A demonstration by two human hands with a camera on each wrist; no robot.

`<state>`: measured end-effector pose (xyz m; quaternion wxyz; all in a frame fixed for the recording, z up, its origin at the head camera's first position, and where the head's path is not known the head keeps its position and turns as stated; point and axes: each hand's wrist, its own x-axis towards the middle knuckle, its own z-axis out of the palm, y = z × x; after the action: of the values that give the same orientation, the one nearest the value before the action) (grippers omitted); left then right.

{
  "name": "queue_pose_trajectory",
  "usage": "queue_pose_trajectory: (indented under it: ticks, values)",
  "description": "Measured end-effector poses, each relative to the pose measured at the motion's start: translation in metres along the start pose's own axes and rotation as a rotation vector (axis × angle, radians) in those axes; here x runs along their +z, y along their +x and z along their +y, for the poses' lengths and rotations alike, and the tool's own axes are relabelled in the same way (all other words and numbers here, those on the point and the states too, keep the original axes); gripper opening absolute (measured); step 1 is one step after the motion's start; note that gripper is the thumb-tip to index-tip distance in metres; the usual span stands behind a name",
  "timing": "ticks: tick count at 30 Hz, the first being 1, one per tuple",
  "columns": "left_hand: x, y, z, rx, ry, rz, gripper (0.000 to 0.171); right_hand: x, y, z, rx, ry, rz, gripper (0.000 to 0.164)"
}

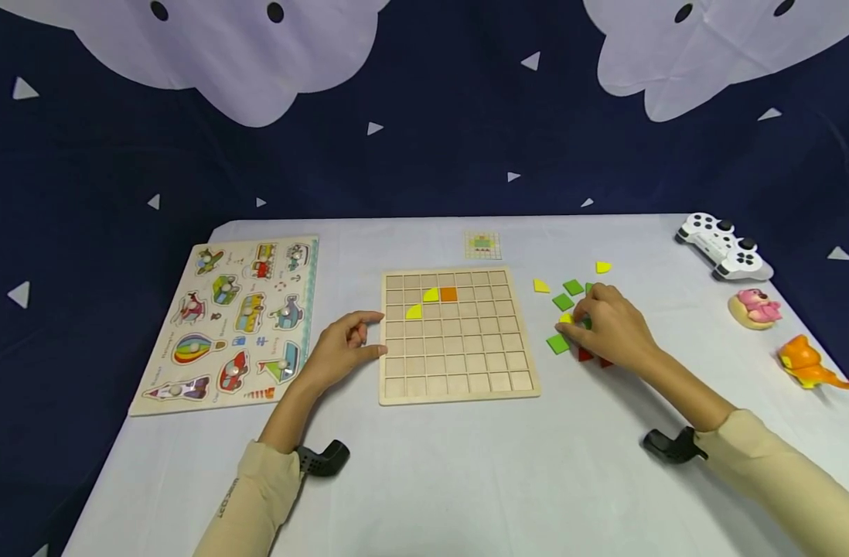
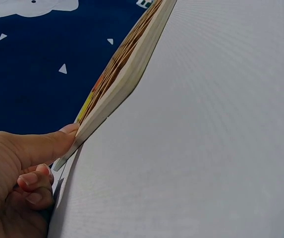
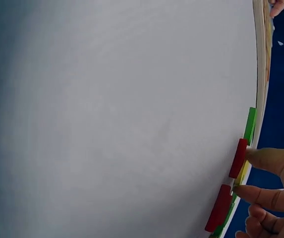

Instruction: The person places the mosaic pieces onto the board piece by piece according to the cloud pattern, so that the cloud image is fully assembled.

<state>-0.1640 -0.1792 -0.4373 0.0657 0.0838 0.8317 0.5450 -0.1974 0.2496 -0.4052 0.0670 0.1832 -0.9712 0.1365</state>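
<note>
Head view showed the wooden grid board (image 1: 459, 400) lying flat near the middle of the white-covered bench (image 1: 452, 480), between the two hands. Three pieces sat in its cells: a yellow quarter-round tile (image 1: 431, 295) in the second row from the far side, an orange square tile (image 1: 448, 294) directly to its right, and another yellow quarter-round (image 1: 414, 312) one row nearer and one column to the left. The other cells were vacant.

The left hand (image 1: 341, 348) had its thumb and forefinger spread apart, tips against the board's left edge; its remaining fingers were bent inward. The right hand (image 1: 612, 329) was lowered over loose tiles right of the board, thumb and forefinger parted about a yellow piece (image 1: 566, 318); whether it had hold of that piece could not be determined. Green squares (image 1: 563, 302), red tiles (image 1: 585, 354) and two further yellow quarter-rounds (image 1: 541, 286) lay around it. The right hand covered part of this group, so no count was taken.

A small printed card (image 1: 482, 245) lay beyond the board's far edge. At the left stood a picture puzzle (image 1: 254, 357) with vehicle shapes in its face, the left forearm close by its near right corner. Along the bench's right side were a white game controller (image 1: 724, 251), a pink figurine (image 1: 755, 309) and an orange toy (image 1: 803, 362). A dark blue cloth (image 1: 438, 170) with cloud shapes hung behind.
</note>
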Motion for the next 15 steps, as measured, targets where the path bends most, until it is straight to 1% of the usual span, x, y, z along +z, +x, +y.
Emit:
queue_pose_trajectory:
  ticks: [5,10,13,15]
  values:
    - [0.0,0.0,-0.001,0.018,0.002,-0.004,0.053,-0.001,0.0,-0.002,0.023,0.012,-0.025,0.026]
    - [0.0,0.001,0.0,0.009,-0.002,-0.009,0.055,-0.003,0.002,-0.001,0.045,0.052,-0.058,0.027]
    - [0.001,0.0,0.004,0.0,0.002,-0.012,0.056,-0.002,0.004,0.001,0.048,0.061,-0.07,0.029]
    - [0.001,-0.002,0.011,-0.005,0.005,-0.015,0.056,-0.002,0.004,0.002,0.043,0.064,-0.065,0.029]
